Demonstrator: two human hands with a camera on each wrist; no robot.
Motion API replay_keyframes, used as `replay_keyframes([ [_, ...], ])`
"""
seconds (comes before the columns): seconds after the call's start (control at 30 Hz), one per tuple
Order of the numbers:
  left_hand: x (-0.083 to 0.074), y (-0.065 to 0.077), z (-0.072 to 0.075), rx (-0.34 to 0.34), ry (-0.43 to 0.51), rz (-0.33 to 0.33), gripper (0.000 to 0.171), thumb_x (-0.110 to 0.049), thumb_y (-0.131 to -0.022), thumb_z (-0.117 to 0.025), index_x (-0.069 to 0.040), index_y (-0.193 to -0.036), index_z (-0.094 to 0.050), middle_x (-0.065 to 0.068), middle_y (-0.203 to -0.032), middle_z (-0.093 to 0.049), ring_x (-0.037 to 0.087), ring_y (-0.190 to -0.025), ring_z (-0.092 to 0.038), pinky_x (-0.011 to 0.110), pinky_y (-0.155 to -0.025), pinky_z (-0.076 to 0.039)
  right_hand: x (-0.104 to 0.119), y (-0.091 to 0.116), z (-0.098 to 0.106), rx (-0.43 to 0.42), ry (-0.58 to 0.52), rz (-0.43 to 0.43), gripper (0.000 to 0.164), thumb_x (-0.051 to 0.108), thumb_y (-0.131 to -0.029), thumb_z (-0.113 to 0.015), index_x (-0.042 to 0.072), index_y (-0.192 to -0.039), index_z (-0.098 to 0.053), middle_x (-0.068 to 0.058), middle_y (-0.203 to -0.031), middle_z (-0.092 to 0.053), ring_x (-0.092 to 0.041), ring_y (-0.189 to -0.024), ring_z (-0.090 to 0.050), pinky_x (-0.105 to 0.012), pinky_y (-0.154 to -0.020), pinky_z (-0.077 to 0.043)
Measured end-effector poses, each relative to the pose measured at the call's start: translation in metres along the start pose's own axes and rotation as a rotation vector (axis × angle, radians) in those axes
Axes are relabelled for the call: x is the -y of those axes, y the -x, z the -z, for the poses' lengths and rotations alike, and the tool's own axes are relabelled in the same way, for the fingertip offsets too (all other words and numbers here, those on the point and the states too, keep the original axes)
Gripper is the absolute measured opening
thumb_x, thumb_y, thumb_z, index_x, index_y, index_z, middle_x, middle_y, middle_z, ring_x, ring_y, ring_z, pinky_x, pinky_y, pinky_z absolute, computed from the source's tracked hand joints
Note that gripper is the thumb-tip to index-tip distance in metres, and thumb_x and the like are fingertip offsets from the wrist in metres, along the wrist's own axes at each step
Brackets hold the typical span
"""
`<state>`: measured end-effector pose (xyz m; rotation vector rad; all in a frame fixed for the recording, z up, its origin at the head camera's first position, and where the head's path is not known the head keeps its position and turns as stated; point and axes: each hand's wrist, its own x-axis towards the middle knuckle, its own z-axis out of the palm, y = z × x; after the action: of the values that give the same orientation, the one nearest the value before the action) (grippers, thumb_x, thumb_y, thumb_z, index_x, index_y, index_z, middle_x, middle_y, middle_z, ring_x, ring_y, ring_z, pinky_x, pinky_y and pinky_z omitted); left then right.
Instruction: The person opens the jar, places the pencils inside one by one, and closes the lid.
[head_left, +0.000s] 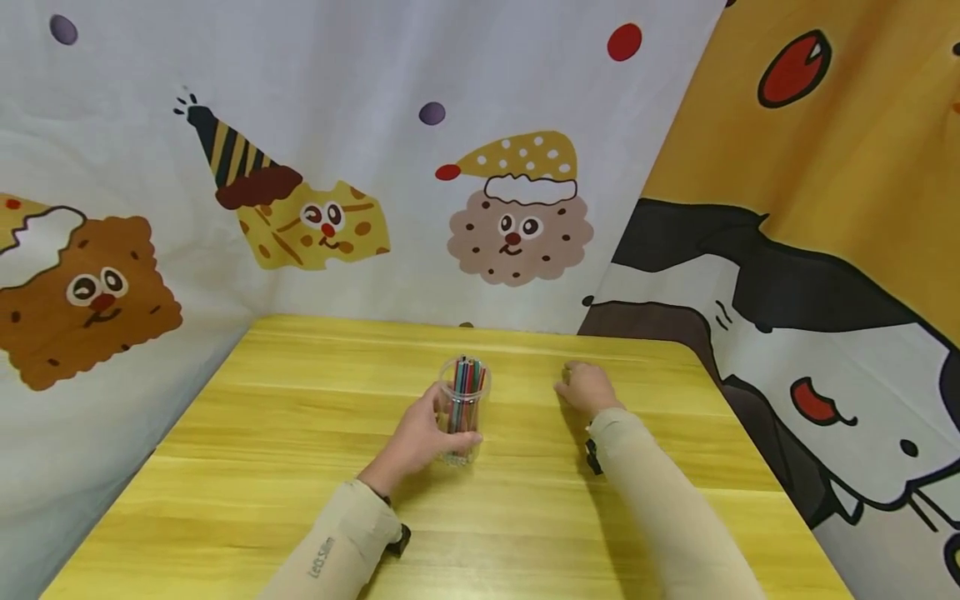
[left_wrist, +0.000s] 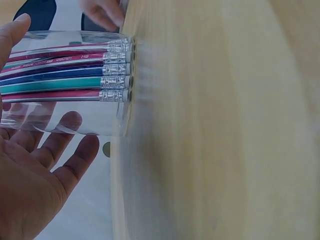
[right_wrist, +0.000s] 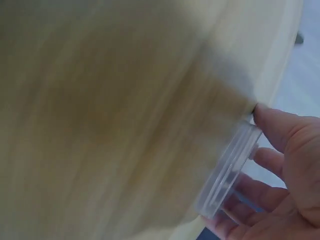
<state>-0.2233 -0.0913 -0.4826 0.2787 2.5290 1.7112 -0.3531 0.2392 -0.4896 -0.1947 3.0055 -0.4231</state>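
Note:
A clear plastic jar (head_left: 463,433) stands upright on the wooden table, holding several pencils (head_left: 468,379) in red, blue and green. My left hand (head_left: 420,433) grips the jar from its left side, thumb in front and fingers around the back. In the left wrist view, the pencils' eraser ends (left_wrist: 117,70) sit at the bottom of the jar, by the tabletop. Farther right, my right hand (head_left: 588,389) holds a clear round lid (right_wrist: 227,170) at its rim, low over or on the table; which of these, I cannot tell. The hand mostly hides that lid in the head view.
The yellow wood-grain table (head_left: 300,400) reaches back to a white curtain (head_left: 337,83) printed with cartoon snacks. On the right hangs a yellow cloth (head_left: 847,167) with a large cartoon animal. The table's right edge runs beyond my right forearm.

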Motion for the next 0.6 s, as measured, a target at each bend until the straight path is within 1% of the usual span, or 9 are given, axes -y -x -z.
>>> replay_keyframes([
  [0.03, 0.000, 0.000, -0.001, 0.003, 0.001, 0.000, 0.057, -0.037, -0.082, -0.095, -0.014, -0.112, -0.053, 0.006, -0.128, -0.063, 0.024, -0.112, -0.062, 0.045, -0.089, -0.056, 0.007, -0.001, -0.002, 0.002, 0.003, 0.005, 0.062, 0.035, -0.106, -0.066, -0.004, -0.152, -0.053, -0.025, -0.139, -0.069, -0.046, -0.127, -0.066, -0.060, -0.112, -0.050],
  [0.13, 0.001, -0.001, -0.001, 0.008, 0.000, 0.005, 0.058, -0.038, -0.082, -0.096, -0.016, -0.115, -0.053, 0.007, -0.126, -0.063, 0.025, -0.111, -0.062, 0.045, -0.089, -0.056, 0.024, 0.001, -0.005, 0.055, -0.006, 0.001, 0.068, 0.042, -0.105, -0.067, -0.003, -0.153, -0.052, -0.026, -0.147, -0.063, -0.049, -0.138, -0.057, -0.062, -0.119, -0.043],
  [0.17, 0.000, -0.001, -0.002, 0.010, -0.001, 0.006, 0.058, -0.038, -0.082, -0.095, -0.015, -0.114, -0.053, 0.007, -0.126, -0.063, 0.025, -0.111, -0.062, 0.045, -0.089, -0.056, 0.028, 0.003, -0.003, 0.080, 0.001, 0.000, 0.070, 0.044, -0.105, -0.068, -0.003, -0.154, -0.051, -0.026, -0.149, -0.062, -0.050, -0.140, -0.054, -0.063, -0.120, -0.041],
  [0.23, -0.001, -0.002, -0.002, 0.009, -0.001, 0.003, 0.057, -0.037, -0.082, -0.095, -0.015, -0.114, -0.053, 0.006, -0.131, -0.062, 0.024, -0.112, -0.062, 0.045, -0.089, -0.056, 0.037, 0.007, 0.003, 0.129, 0.022, 0.008, 0.069, 0.042, -0.104, -0.070, -0.002, -0.154, -0.051, -0.027, -0.152, -0.058, -0.052, -0.144, -0.050, -0.065, -0.122, -0.037],
  [0.27, -0.001, -0.003, -0.001, 0.004, -0.002, 0.002, 0.057, -0.037, -0.082, -0.095, -0.015, -0.113, -0.053, 0.005, -0.134, -0.062, 0.024, -0.113, -0.062, 0.045, -0.090, -0.056, 0.041, 0.009, 0.006, 0.153, 0.032, 0.019, 0.070, 0.040, -0.103, -0.071, -0.002, -0.156, -0.049, -0.026, -0.155, -0.056, -0.051, -0.145, -0.049, -0.064, -0.121, -0.039],
  [0.37, -0.003, -0.003, 0.000, -0.015, -0.008, 0.003, 0.056, -0.035, -0.082, -0.096, -0.014, -0.109, -0.052, 0.003, -0.143, -0.060, 0.025, -0.117, -0.061, 0.047, -0.092, -0.055, 0.053, 0.016, 0.016, 0.221, 0.025, 0.050, 0.064, 0.029, -0.102, -0.073, 0.001, -0.155, -0.052, -0.022, -0.154, -0.059, -0.047, -0.143, -0.054, -0.061, -0.119, -0.043],
  [0.43, -0.004, -0.002, 0.001, -0.021, -0.015, 0.012, 0.056, -0.036, -0.081, -0.096, -0.014, -0.109, -0.052, 0.004, -0.141, -0.061, 0.025, -0.116, -0.062, 0.048, -0.093, -0.056, 0.059, 0.019, 0.021, 0.251, 0.001, 0.077, 0.060, 0.026, -0.102, -0.070, 0.003, -0.155, -0.053, -0.021, -0.153, -0.060, -0.044, -0.141, -0.057, -0.059, -0.117, -0.047],
  [0.5, -0.004, -0.001, 0.001, -0.013, -0.016, 0.020, 0.056, -0.035, -0.081, -0.096, -0.014, -0.110, -0.053, 0.006, -0.136, -0.062, 0.025, -0.115, -0.062, 0.047, -0.093, -0.056, 0.065, 0.024, 0.030, 0.264, -0.085, 0.099, 0.061, 0.028, -0.103, -0.069, 0.005, -0.157, -0.052, -0.023, -0.155, -0.058, -0.044, -0.142, -0.056, -0.059, -0.116, -0.047],
  [0.6, -0.003, -0.001, 0.001, 0.002, -0.014, 0.025, 0.056, -0.035, -0.082, -0.096, -0.014, -0.113, -0.053, 0.007, -0.128, -0.063, 0.024, -0.112, -0.062, 0.046, -0.091, -0.055, 0.080, 0.030, 0.052, 0.246, -0.262, 0.192, 0.063, 0.038, -0.105, -0.067, 0.012, -0.159, -0.050, -0.023, -0.158, -0.054, -0.043, -0.140, -0.058, -0.059, -0.113, -0.050],
])
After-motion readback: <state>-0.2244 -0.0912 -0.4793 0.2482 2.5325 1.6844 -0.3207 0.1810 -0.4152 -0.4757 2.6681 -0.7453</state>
